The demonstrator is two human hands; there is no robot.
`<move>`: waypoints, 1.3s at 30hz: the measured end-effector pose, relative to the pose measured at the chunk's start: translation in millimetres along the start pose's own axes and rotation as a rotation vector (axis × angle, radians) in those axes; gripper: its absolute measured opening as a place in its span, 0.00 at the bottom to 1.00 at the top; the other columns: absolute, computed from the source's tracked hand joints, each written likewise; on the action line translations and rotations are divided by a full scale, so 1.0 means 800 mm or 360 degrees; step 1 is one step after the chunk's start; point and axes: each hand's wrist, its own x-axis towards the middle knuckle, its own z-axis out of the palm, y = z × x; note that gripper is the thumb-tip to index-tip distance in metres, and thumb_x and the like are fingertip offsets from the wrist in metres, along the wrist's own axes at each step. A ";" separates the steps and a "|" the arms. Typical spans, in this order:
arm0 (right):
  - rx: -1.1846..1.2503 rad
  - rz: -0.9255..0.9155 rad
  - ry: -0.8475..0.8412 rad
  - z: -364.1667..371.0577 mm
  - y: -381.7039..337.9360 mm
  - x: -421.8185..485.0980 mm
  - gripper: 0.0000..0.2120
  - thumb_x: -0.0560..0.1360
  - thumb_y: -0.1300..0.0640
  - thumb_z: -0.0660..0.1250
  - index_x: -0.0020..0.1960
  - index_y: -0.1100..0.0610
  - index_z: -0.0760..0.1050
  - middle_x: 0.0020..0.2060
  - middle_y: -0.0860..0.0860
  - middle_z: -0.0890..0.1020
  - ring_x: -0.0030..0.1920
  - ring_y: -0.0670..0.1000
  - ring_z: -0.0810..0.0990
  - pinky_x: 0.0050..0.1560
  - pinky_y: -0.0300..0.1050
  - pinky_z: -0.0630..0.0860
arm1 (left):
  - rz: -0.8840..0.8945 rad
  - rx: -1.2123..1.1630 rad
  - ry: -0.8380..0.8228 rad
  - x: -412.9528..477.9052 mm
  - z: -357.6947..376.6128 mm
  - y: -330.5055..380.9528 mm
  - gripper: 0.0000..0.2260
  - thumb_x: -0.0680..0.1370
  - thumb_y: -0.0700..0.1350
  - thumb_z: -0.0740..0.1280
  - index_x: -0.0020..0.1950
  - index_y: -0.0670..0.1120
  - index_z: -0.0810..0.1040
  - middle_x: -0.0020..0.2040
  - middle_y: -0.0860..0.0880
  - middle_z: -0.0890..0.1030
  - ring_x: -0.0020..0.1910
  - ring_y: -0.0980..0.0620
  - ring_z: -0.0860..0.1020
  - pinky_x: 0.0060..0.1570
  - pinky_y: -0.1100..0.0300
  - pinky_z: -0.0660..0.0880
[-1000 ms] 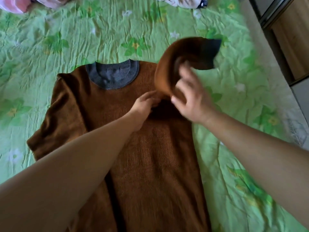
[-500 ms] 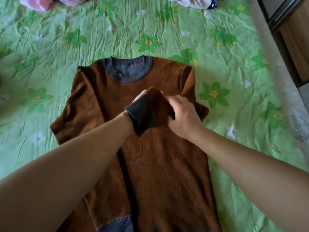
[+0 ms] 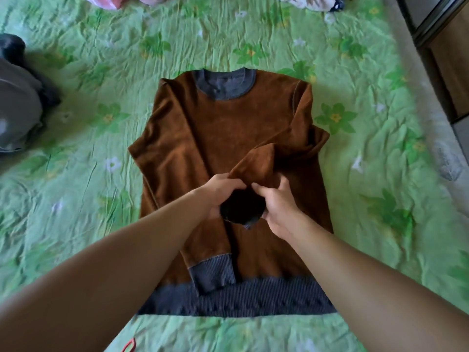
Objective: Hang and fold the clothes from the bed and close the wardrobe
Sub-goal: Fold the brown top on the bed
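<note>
At the far left edge of the bed (image 3: 76,224), a heap of grey and dark clothes (image 3: 17,102) lies on the green flowered sheet, well apart from the rest. A pink garment (image 3: 106,0) shows at the top edge, cut off by the frame, and a small red loop (image 3: 129,348) sits at the bottom edge.

The brown sweater (image 3: 218,128) lies flat in the middle of the bed. Its grey collar (image 3: 223,83) points away from the person and its grey hem (image 3: 253,298) lies nearest them. On the left hand's side, the sleeve (image 3: 162,153) is folded straight down along the body, and its grey cuff (image 3: 210,275) laps onto the hem.

The left hand (image 3: 218,194) and the right hand (image 3: 279,207) meet over the sweater's middle. The other sleeve (image 3: 256,163) comes across the chest from the far shoulder and ends between them. The left hand's fingers (image 3: 233,184) curl round its dark cuff (image 3: 241,209). The right hand pinches the same cuff from the opposite side with thumb and fingers. The cuff is in deep shadow and seems bunched up.

Further right, a white and dark garment (image 3: 309,1) lies at the top edge. The wardrobe (image 3: 446,47) stands beside the bed at the far right.
</note>
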 end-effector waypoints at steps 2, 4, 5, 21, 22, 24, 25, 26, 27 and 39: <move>0.0077 0.0002 0.0117 -0.006 0.021 -0.014 0.36 0.71 0.62 0.76 0.74 0.47 0.65 0.61 0.55 0.81 0.53 0.57 0.84 0.54 0.58 0.83 | -0.0052 0.0066 -0.0042 -0.004 -0.009 -0.026 0.14 0.80 0.35 0.65 0.66 0.36 0.75 0.42 0.47 0.79 0.33 0.55 0.79 0.24 0.67 0.74; 0.0039 0.0013 0.0165 -0.014 0.047 -0.032 0.34 0.69 0.65 0.76 0.70 0.49 0.69 0.58 0.54 0.82 0.53 0.57 0.84 0.56 0.59 0.82 | -0.0144 0.0194 -0.0139 -0.008 -0.020 -0.059 0.16 0.79 0.36 0.67 0.67 0.38 0.75 0.47 0.44 0.82 0.39 0.52 0.80 0.27 0.65 0.76; -0.0006 0.0020 0.0169 -0.018 0.062 -0.043 0.34 0.68 0.66 0.76 0.70 0.49 0.69 0.58 0.54 0.82 0.53 0.56 0.84 0.57 0.59 0.81 | -0.0204 0.0274 -0.0185 -0.007 -0.026 -0.075 0.16 0.79 0.38 0.68 0.66 0.39 0.76 0.52 0.43 0.83 0.43 0.50 0.81 0.31 0.62 0.79; -0.1566 -0.0351 0.0212 -0.088 0.139 -0.081 0.29 0.78 0.61 0.67 0.72 0.49 0.56 0.46 0.55 0.81 0.41 0.57 0.81 0.40 0.48 0.75 | 0.0202 0.1060 0.0089 0.010 -0.023 -0.173 0.04 0.80 0.44 0.66 0.48 0.46 0.78 0.36 0.45 0.85 0.30 0.50 0.84 0.39 0.54 0.84; -0.1565 -0.0327 0.0192 -0.088 0.136 -0.082 0.29 0.78 0.60 0.67 0.72 0.49 0.55 0.47 0.55 0.81 0.42 0.57 0.82 0.40 0.47 0.74 | 0.0257 0.1062 0.0145 0.013 -0.025 -0.169 0.04 0.80 0.45 0.65 0.47 0.47 0.78 0.36 0.46 0.85 0.31 0.51 0.84 0.41 0.53 0.84; -0.1571 -0.0276 0.0174 -0.088 0.127 -0.083 0.29 0.79 0.55 0.68 0.72 0.49 0.55 0.51 0.55 0.81 0.45 0.58 0.83 0.44 0.47 0.75 | 0.0323 0.1123 0.0203 0.017 -0.029 -0.158 0.03 0.79 0.46 0.65 0.47 0.50 0.78 0.37 0.49 0.85 0.33 0.51 0.84 0.42 0.51 0.84; -0.1607 -0.0282 0.0177 -0.087 0.120 -0.080 0.28 0.79 0.52 0.68 0.72 0.49 0.56 0.51 0.54 0.81 0.46 0.58 0.83 0.45 0.48 0.75 | 0.0363 0.1196 0.0240 0.020 -0.031 -0.151 0.02 0.78 0.47 0.65 0.47 0.52 0.78 0.38 0.51 0.84 0.35 0.51 0.83 0.43 0.51 0.83; -0.1647 -0.0323 0.0193 -0.087 0.111 -0.074 0.27 0.79 0.50 0.68 0.72 0.50 0.58 0.53 0.53 0.80 0.48 0.57 0.82 0.45 0.47 0.74 | 0.0403 0.1249 0.0275 0.025 -0.032 -0.145 0.02 0.78 0.48 0.66 0.47 0.53 0.77 0.40 0.52 0.83 0.37 0.52 0.82 0.43 0.52 0.82; -0.1648 -0.0387 0.0219 -0.088 0.101 -0.065 0.26 0.79 0.49 0.67 0.72 0.51 0.60 0.55 0.53 0.79 0.50 0.56 0.81 0.46 0.46 0.73 | 0.0435 0.1264 0.0300 0.030 -0.032 -0.137 0.02 0.78 0.48 0.66 0.49 0.54 0.77 0.42 0.53 0.82 0.38 0.53 0.81 0.42 0.53 0.81; -0.0027 -0.0014 0.0201 -0.106 -0.079 0.121 0.18 0.79 0.54 0.69 0.68 0.53 0.74 0.64 0.50 0.79 0.57 0.50 0.79 0.58 0.53 0.76 | 0.0683 0.1252 0.0514 0.155 0.015 0.016 0.20 0.79 0.49 0.67 0.71 0.52 0.71 0.60 0.48 0.72 0.49 0.52 0.75 0.44 0.60 0.71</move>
